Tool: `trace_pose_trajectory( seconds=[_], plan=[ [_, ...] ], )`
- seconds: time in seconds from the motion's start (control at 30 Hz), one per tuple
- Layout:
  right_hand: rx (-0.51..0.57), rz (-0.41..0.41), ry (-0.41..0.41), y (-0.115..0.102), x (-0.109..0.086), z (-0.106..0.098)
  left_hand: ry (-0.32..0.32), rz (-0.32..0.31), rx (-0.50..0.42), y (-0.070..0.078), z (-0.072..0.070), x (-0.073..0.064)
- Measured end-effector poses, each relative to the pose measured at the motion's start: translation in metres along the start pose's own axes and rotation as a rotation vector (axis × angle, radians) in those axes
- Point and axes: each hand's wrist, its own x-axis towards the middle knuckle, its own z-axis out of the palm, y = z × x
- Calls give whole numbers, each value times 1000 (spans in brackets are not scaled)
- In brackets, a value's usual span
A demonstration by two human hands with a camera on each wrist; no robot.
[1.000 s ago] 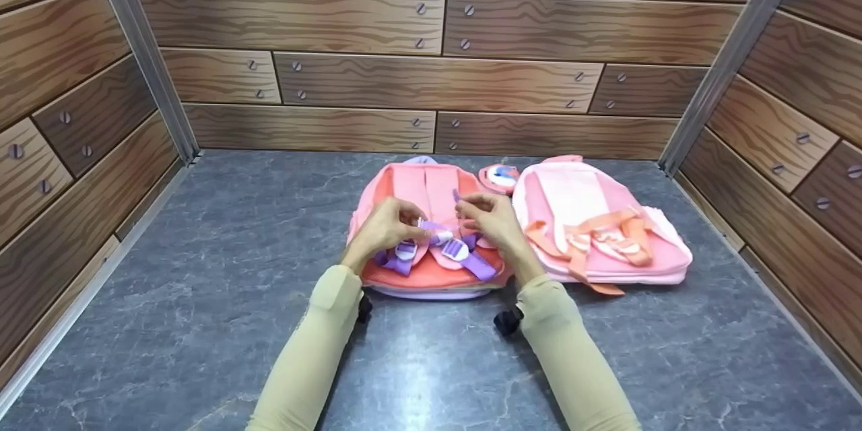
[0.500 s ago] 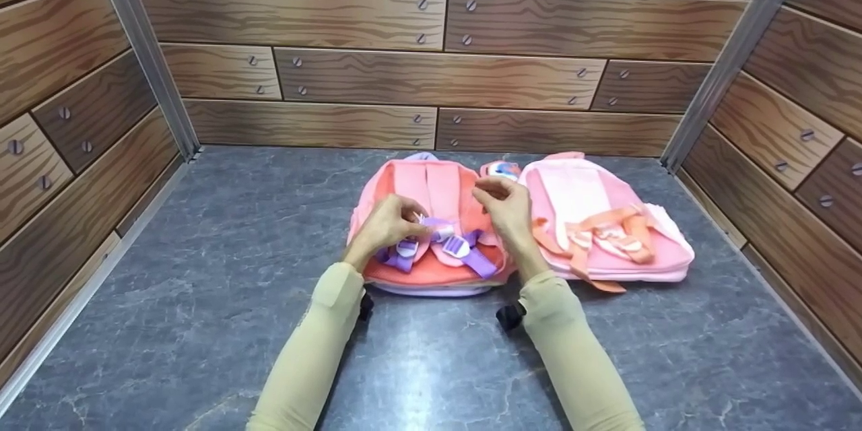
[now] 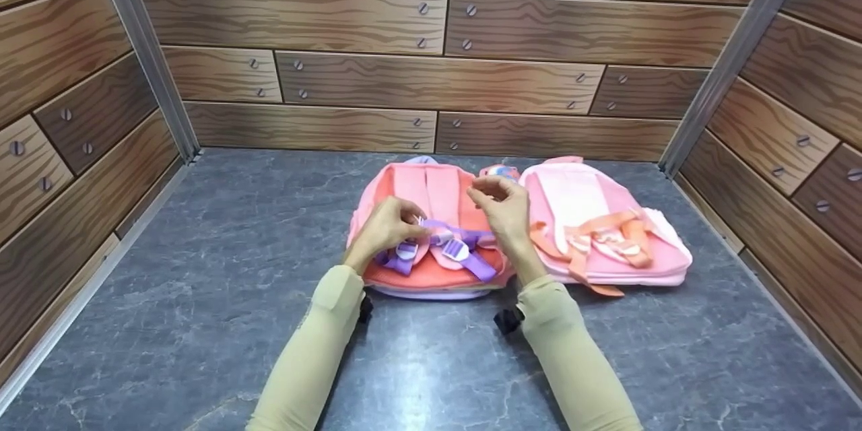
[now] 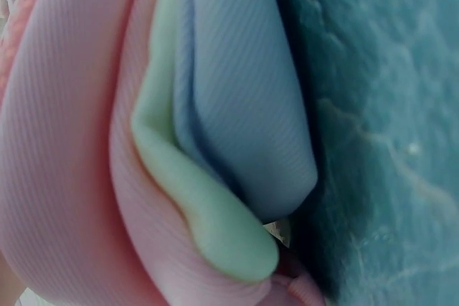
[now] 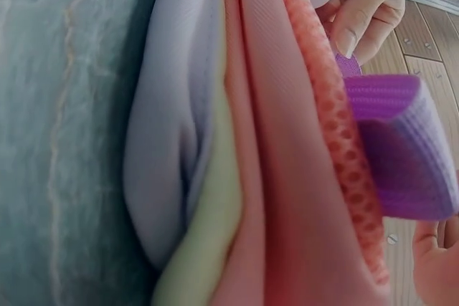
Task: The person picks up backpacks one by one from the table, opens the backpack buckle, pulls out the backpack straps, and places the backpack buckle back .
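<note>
A coral-pink backpack (image 3: 441, 188) lies on its front with its back panel and shoulder straps up. My left hand (image 3: 390, 222) pinches a purple strap (image 3: 436, 223) over the panel, by a small white pronged plastic piece. White strap adjusters (image 3: 456, 250) with purple webbing rest below it. My right hand (image 3: 505, 205) hovers over the backpack's right side, fingers loosely bent with a gap between thumb and forefinger, nothing visible in it. In the right wrist view a purple webbing loop (image 5: 409, 148) stands out from the orange mesh edge. The left wrist view shows the backpack's side (image 4: 64, 120).
A paler pink backpack (image 3: 572, 188) with orange straps (image 3: 619, 236) lies close on the right. Between the two backpacks at the back is a small round coloured item (image 3: 502, 172), partly hidden by my right hand. Wood-patterned walls (image 3: 431, 81) enclose the grey marbled tabletop (image 3: 269, 249).
My right hand has moved up and right, away from the purple strap end it was at a second ago. That strap now lies lower across the panel. My left hand has stayed in place.
</note>
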Motion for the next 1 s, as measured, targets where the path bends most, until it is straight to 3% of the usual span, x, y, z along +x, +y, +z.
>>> trace_pose_trajectory(
  seconds=[0.1, 0.33, 0.47, 0.6, 0.7, 0.87, 1.0],
  plan=[
    [-58, 41, -120, 2, -4, 3, -3, -6, 1, 0, 0, 0],
    [-301, 91, -501, 5, -15, 14, -31, 1, -18, 0, -3, 0],
    [-313, 106, -604, 8, -19, 18, -59, -21, -48, 1, -5, -1],
    [-297, 137, -608, 9, -22, 21, -46, -59, -95, 3, -6, -2],
    [-314, 129, -596, 9, -23, 23, -19, -54, -122, 4, -6, -2],
    [-315, 138, -542, 8, -25, 27, 29, 15, -122, 5, -4, -1],
    [-263, 165, -454, 8, -26, 30, 17, 59, -163, 7, -3, 1]
  ],
)
